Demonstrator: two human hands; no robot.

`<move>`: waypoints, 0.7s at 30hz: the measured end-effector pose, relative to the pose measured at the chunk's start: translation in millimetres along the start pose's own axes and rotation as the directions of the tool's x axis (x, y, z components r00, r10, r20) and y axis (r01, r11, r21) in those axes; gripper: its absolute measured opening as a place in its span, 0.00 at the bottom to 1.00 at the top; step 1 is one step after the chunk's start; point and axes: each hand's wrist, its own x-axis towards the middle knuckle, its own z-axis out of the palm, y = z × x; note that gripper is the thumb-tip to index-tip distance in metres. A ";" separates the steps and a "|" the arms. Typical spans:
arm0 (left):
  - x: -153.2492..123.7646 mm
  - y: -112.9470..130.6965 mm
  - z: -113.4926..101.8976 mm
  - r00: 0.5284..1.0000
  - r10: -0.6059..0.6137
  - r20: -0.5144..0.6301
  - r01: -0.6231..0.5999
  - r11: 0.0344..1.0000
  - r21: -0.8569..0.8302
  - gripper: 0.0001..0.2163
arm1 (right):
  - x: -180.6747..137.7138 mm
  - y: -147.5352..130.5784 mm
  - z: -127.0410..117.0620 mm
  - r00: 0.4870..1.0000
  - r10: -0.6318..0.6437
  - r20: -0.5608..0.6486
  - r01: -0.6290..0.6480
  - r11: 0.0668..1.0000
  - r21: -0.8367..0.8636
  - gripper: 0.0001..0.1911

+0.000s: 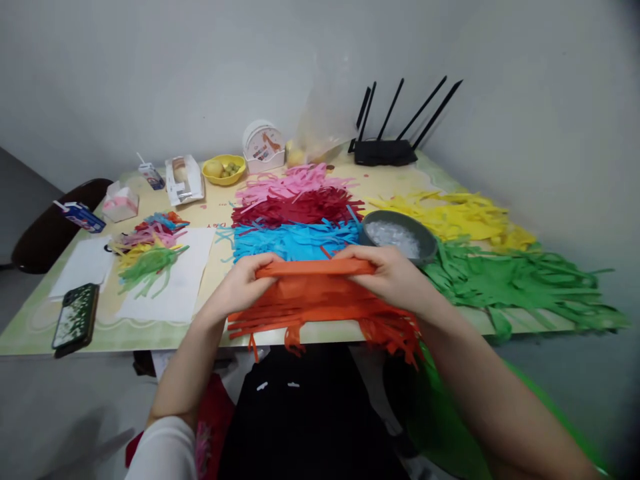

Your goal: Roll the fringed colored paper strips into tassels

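Between my two hands stretches an orange tissue paper fringe [315,268], its folded top edge pulled straight. My left hand [250,283] pinches the left end with the thumb towards me. At the other end my right hand [385,275] grips it the same way. Orange strips hang below over the table's front edge. Just behind lie a blue paper fringe [295,241], a dark red fringe [300,205] and a pink fringe [305,181] in rows. A dark bowl [427,243] with clear, shiny bits stands beyond my right hand.
To the right spread yellow fringe [465,217] and green fringe [520,280]. A black router [385,153] stands at the back. On the left are small multicoloured tassels [150,257] on white paper [187,287], a phone [76,317], drink cartons [83,217] and a yellow fruit bowl [224,179].
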 end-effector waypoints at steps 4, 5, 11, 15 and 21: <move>-5.2 -6.4 7.6 0.993 -0.057 -0.105 0.029 0.967 -0.253 0.15 | -13.0 -0.5 2.4 0.997 0.031 -0.070 -0.023 0.993 0.113 0.23; -6.5 -7.4 9.2 0.992 -0.083 -0.099 0.046 0.944 -0.327 0.16 | -15.2 -0.6 3.2 0.997 0.027 -0.079 -0.014 0.988 0.156 0.24; -12.7 -12.2 12.3 0.999 -0.030 -0.038 0.004 0.838 -0.546 0.15 | -20.1 2.1 5.8 0.996 0.043 -0.081 0.002 0.872 0.489 0.16; -14.0 -12.8 8.1 1.000 0.011 -0.023 -0.021 0.867 -0.498 0.14 | -18.6 2.9 7.1 0.998 0.055 -0.032 -0.028 0.834 0.551 0.14; -11.7 -6.8 3.5 0.998 0.050 -0.029 -0.056 0.957 -0.283 0.12 | -17.8 1.9 -0.9 0.993 -0.114 -0.016 0.114 0.955 0.273 0.16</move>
